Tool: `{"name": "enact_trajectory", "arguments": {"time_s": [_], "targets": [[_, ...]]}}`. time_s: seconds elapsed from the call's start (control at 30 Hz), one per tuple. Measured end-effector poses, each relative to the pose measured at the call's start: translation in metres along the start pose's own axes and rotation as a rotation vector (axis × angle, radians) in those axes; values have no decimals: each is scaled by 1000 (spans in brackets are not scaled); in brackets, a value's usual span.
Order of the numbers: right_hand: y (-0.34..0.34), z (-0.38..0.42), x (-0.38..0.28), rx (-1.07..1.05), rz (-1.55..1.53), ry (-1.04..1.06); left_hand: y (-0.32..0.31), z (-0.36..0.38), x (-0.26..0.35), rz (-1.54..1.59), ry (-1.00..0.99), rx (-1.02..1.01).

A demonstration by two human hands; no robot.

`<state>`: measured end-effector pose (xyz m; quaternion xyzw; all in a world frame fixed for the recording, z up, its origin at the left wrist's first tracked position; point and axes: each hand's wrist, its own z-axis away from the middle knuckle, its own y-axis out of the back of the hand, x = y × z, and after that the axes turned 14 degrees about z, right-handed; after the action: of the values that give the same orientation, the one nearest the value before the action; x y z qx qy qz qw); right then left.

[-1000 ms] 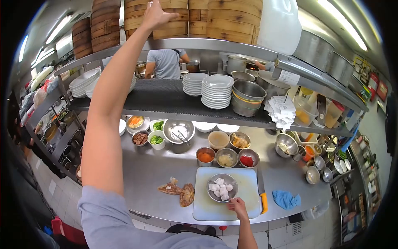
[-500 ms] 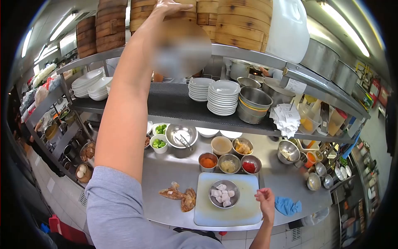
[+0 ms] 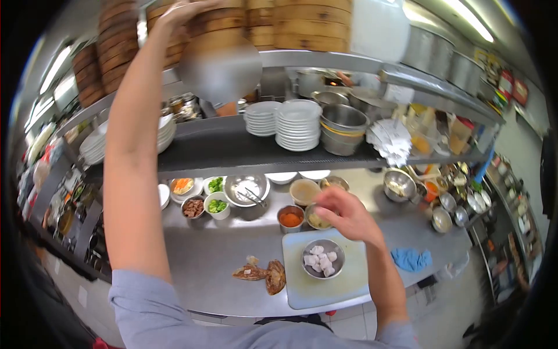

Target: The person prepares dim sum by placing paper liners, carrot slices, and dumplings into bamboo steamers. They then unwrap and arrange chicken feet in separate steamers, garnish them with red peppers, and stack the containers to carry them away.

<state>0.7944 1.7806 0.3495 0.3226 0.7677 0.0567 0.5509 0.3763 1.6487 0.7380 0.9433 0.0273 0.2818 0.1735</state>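
Observation:
My left arm reaches high to the stacked bamboo steamers (image 3: 218, 22) on the top shelf. My left hand (image 3: 189, 10) lies against them with its fingers stretched out, partly cut off by the frame's top edge. Above the cutting board (image 3: 299, 294), my right hand (image 3: 347, 216) is raised with loosely bent fingers apart and nothing visible in them. It overlaps the small metal bowls behind the board, including one of pale chopped food (image 3: 317, 220). On the board stands a metal bowl (image 3: 323, 259) of white, rounded pieces.
Left of the board lie knotted plastic bags of brown food (image 3: 261, 274); a blue cloth (image 3: 411, 259) is at the right. Orange seasoning (image 3: 291, 218), scallions (image 3: 217, 206) and a bowl with tongs (image 3: 247, 190) line the back. White plates (image 3: 298, 125) and metal pots (image 3: 344, 129) fill the middle shelf.
My right hand has risen from beside the board to over the small bowls. My left hand stays up at the steamers. The whole view has shifted slightly.

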Motion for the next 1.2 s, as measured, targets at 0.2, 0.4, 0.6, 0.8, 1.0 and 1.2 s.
{"name": "enact_trajectory", "arguments": {"time_s": [0.2, 0.4, 0.6, 0.8, 1.0, 1.2], "targets": [[-20, -73, -58, -69, 51, 255, 18, -2, 5, 195, 70, -335], [-45, -153, -114, -40, -392, 232, 53, 11, 25, 155, 104, -413], [-65, -216, -168, 9, -843, 169, 90, 50, 42, 210, -17, -422], [-82, -218, -190, 109, -1172, 121, 119, 109, 31, 166, -89, -342], [-121, -145, -155, 109, -1131, 304, 168, 235, 6, 161, -169, -142], [-203, -41, -43, -102, -1110, 104, 109, 447, -5, 289, -196, -7]]}}
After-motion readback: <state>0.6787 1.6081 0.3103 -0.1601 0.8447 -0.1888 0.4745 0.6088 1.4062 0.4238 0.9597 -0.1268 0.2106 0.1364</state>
